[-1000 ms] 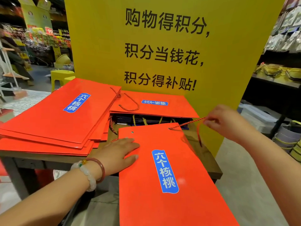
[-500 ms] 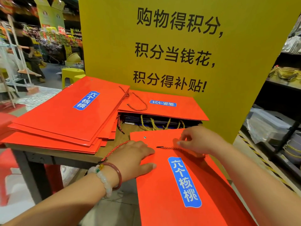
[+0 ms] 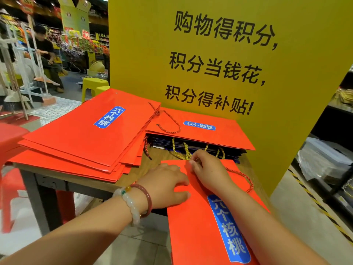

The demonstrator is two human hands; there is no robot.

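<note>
Red paper bag (image 3: 193, 226), folded flat, lies in front of me with its top end on the wooden table (image 3: 162, 153) and its lower half hanging over the near edge toward me; a blue label (image 3: 228, 230) with white Chinese characters runs down its length. My left hand (image 3: 166, 184) rests palm down on the bag's upper left corner, fingers stretched out and holding nothing; bead and bangle bracelets (image 3: 137, 201) circle that wrist. My right hand (image 3: 208, 169) sits at the bag's top edge with its fingers bent down onto the paper, but I cannot tell whether they pinch anything. A twisted red cord handle (image 3: 247, 178) loops out from under that wrist to the right. Left of the bag lies a fanned stack of red bags (image 3: 91, 138). Behind it, another red bag (image 3: 200, 134) lies on dark blue bags with gold cords (image 3: 183, 148). A tall yellow sign (image 3: 286, 92) with black Chinese lettering stands at the back.
</note>
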